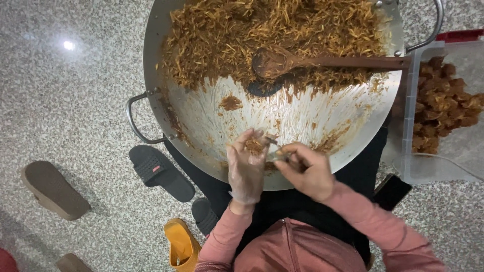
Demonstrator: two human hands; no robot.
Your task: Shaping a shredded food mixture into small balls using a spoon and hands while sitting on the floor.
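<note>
On the speckled floor point(75, 100) sits a big metal pan point(312, 121) of brown shreds point(262, 30) — the gloved left hand point(247, 163) lies open, cupping a small clump point(253, 146), and the right hand point(307, 171) pinches a spoon point(279, 155).

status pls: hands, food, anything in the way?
Left hand gloved, open, cupping shredded mix. Right hand bare, pinched on a small spoon at the palm. Wooden spoon in pan, clear of hands.

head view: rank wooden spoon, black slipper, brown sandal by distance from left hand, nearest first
From the left hand:
1. black slipper, on the floor just to its left, beside the pan handle.
2. wooden spoon, up in the pan, on the shredded mix.
3. brown sandal, far left on the floor.
</note>
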